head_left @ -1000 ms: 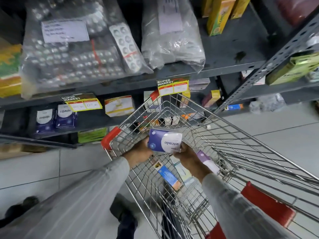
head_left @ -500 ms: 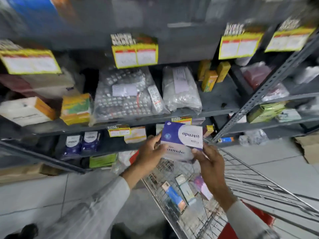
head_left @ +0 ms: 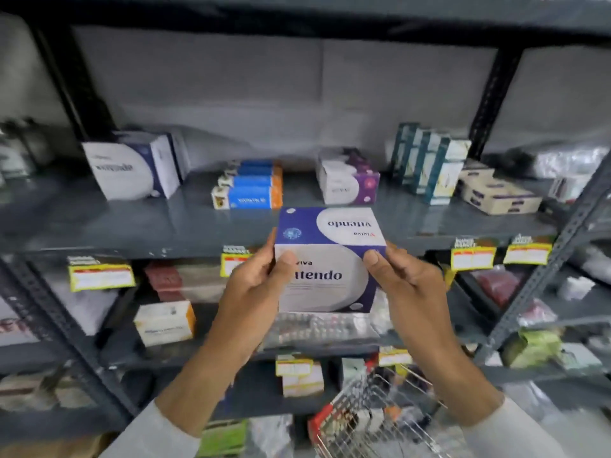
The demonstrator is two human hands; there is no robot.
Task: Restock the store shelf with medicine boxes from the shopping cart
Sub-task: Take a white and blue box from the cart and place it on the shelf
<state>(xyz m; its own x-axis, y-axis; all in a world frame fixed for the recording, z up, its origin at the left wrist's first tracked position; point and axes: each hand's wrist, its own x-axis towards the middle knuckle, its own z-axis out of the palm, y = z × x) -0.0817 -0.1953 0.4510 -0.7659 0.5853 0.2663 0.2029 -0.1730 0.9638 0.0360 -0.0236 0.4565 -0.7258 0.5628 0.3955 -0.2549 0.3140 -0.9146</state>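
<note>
I hold a purple and white "Vitendo" medicine box (head_left: 329, 259) in both hands, upright, in front of the edge of the grey shelf (head_left: 139, 226). My left hand (head_left: 254, 292) grips its left side and my right hand (head_left: 410, 292) its right side. A matching Vitendo box (head_left: 132, 166) stands at the shelf's left. Only the front corner of the wire shopping cart (head_left: 373, 414) shows at the bottom, with its contents blurred.
On the same shelf stand blue and orange boxes (head_left: 251, 186), a white and purple box (head_left: 347, 180), tall teal boxes (head_left: 429, 163) and flat cream boxes (head_left: 496, 193). Yellow price tags (head_left: 99, 276) line the shelf edge. Lower shelves hold more boxes and blister packs.
Both hands have lifted the Vitendo box out of the cart and up to the level of a higher shelf. The view has tilted up from the cart to the shelves.
</note>
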